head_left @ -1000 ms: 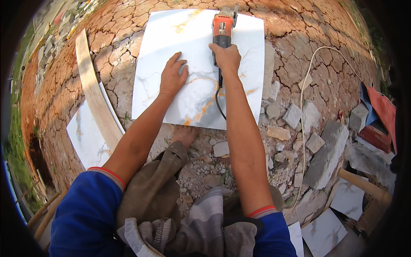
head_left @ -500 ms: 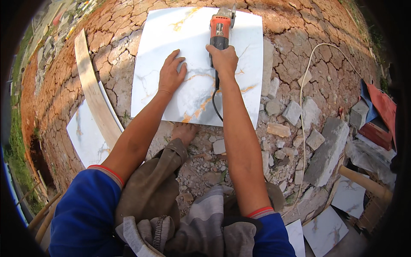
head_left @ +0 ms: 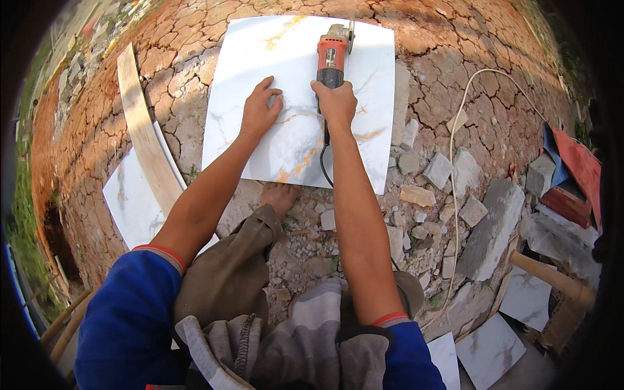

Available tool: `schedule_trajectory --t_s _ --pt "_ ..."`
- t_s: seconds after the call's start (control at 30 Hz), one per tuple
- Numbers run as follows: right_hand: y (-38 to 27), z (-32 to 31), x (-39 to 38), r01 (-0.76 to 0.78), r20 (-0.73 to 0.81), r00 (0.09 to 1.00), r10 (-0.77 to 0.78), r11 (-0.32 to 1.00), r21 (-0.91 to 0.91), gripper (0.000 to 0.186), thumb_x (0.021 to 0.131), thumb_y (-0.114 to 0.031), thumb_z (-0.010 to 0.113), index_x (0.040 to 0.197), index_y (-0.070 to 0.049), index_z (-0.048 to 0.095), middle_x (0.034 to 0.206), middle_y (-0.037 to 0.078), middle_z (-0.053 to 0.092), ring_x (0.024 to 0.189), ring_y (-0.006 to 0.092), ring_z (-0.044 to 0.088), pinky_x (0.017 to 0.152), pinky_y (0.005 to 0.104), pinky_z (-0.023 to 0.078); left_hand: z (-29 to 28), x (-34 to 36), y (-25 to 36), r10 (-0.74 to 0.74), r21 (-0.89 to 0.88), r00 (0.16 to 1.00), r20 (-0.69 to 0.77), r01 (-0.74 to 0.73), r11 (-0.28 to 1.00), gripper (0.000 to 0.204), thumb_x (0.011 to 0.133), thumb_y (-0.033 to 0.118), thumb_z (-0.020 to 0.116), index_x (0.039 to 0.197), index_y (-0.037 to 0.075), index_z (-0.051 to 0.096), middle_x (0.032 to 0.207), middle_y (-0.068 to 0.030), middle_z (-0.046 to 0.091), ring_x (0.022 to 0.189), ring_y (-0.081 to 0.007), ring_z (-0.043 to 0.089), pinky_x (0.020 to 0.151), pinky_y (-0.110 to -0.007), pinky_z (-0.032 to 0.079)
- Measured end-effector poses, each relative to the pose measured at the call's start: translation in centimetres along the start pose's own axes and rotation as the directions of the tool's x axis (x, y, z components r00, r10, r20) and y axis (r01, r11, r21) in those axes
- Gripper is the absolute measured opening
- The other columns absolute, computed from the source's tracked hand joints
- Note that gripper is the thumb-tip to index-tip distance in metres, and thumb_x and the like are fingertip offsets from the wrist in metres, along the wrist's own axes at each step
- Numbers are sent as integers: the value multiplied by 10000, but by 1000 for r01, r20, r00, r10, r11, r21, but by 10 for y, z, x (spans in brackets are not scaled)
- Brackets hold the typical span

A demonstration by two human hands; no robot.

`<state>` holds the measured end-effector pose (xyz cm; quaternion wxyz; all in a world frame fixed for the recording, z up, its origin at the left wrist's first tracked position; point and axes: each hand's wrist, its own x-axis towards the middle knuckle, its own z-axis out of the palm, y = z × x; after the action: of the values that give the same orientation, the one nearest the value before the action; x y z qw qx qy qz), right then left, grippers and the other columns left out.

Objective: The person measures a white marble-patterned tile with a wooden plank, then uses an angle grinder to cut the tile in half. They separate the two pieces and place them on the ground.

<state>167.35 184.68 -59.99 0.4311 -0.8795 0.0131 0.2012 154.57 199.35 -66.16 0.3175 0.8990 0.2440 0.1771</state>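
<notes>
A large white marble-patterned tile [head_left: 260, 65] with grey and golden veins lies in front of me on cracked earth. My right hand [head_left: 337, 104] is wrapped round the black rear handle of a red and black angle grinder [head_left: 331, 58]. Its disc stands upright on the right side of the metal head, near the tile's far edge. A black cord [head_left: 324, 162] trails from the handle across the tile. My left hand [head_left: 261, 110] rests on the tile left of the grinder, empty, fingers loosely bent and apart. My bare foot [head_left: 279, 197] is by the tile's near edge.
A wooden plank [head_left: 144, 120] lies over another white tile [head_left: 127, 195] on the left. Broken concrete [head_left: 491, 231] and rubble lie right, beside a pale cable [head_left: 454, 149]. Tile pieces [head_left: 492, 351] and a wooden handle [head_left: 549, 278] are at lower right.
The grinder and my right hand have come slightly toward me along the tile. My left hand stays on the tile. The whole view has shifted a little.
</notes>
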Motion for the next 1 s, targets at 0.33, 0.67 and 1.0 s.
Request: schedule_trajectory --t_s 0.33,0.67,1.0 --pt "12 -2 -16 -25 35 999 23 998 54 720 702 -431 796 1202 50 607 1065 263 725 979 407 721 898 469 562 -259 -49 264 687 -566 449 572 -390 726 340 928 308 768 1127 34 735 1242 -175 722 1017 -324 751 831 -370 613" --pt "21 0 -19 -1 -13 1000 1 999 42 721 690 -500 826 1133 43 656 1031 236 731 946 369 724 865 437 559 -266 -129 362 753 -548 265 602 -549 631 321 909 269 680 1133 41 702 1218 -151 698 1078 -243 694 866 -356 578" --pt "26 -8 -36 11 11 1000 -11 1000 29 717 697 -448 813 1183 45 625 1060 269 729 983 428 717 895 470 554 -261 -159 357 740 -406 377 557 -654 638 272 863 252 647 1060 78 716 1167 -106 696 1022 -214 668 904 -386 542"
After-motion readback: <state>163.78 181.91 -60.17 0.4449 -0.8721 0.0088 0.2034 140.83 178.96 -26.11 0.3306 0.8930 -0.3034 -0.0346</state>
